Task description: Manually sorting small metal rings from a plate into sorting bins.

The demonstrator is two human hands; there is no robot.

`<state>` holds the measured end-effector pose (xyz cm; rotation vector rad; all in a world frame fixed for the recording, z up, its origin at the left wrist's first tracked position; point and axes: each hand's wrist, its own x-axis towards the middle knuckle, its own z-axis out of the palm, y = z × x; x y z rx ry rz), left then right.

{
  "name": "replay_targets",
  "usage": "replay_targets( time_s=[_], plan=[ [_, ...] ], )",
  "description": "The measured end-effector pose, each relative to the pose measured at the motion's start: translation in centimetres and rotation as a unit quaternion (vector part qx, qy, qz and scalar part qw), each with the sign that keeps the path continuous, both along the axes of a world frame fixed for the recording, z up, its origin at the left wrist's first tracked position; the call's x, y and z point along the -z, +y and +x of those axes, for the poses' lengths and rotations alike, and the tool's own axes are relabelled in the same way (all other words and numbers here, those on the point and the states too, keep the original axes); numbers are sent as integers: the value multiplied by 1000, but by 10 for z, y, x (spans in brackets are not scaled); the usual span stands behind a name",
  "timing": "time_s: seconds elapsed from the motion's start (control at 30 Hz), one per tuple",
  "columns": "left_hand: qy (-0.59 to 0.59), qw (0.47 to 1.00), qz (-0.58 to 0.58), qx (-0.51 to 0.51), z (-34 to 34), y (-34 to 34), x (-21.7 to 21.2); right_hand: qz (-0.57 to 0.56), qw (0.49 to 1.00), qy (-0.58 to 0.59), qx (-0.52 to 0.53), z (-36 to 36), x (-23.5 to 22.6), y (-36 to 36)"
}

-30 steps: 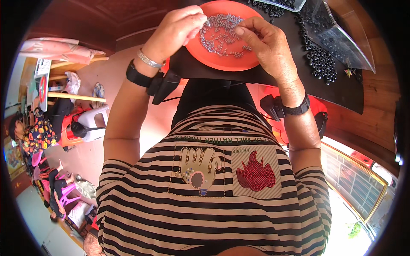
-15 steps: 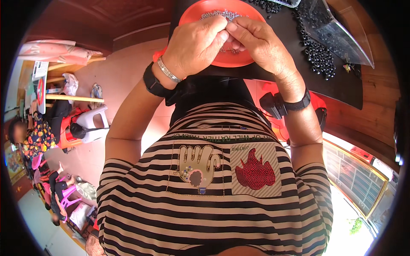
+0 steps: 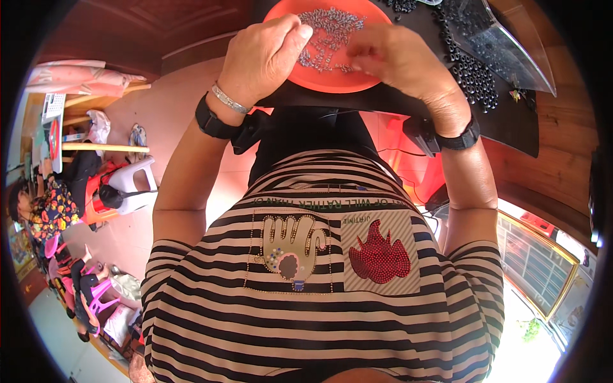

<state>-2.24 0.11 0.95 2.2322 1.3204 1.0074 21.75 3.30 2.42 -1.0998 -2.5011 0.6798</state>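
A round orange-red plate [image 3: 313,80] lies at the table's near edge, with many small silver metal pieces [image 3: 332,29] scattered in it. Over the plate's left rim is my left hand [image 3: 265,57], closed, thumb pressed against the curled fingers. Whatever it pinches is hidden or too small to name. My right hand [image 3: 415,64] hovers above the plate's right side, its fingers smeared by motion, so their grip does not show.
Several small black ring-shaped parts [image 3: 476,83] spread over the dark table [image 3: 511,131] on the right, beside a clear plastic bin [image 3: 511,51]. More black parts lie beyond the plate. To the far left, a person in a flowered top [image 3: 54,207] sits near a white stool [image 3: 137,185].
My hands, which met fingertip to fingertip above the plate, have come apart. The left moved left and the right moved right, uncovering the silver pieces between them.
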Motion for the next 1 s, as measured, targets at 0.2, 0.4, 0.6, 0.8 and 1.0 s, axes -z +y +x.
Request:
replay_targets(
  time_s=[0.2,0.4,0.6,0.8,1.0],
  plan=[
    [24,988,140,66,2,-18,15,103,990,-89,-31,-9,15,0],
    [79,982,158,71,2,-47,32,148,987,-53,9,-14,28,2],
    [74,983,149,76,-10,-39,30,111,993,-19,21,-15,24,1],
    [55,985,142,85,-12,-36,29,134,990,-16,-48,-21,26,2],
    [46,983,157,82,-26,-23,29,174,984,23,-9,-26,31,0]
  ],
)
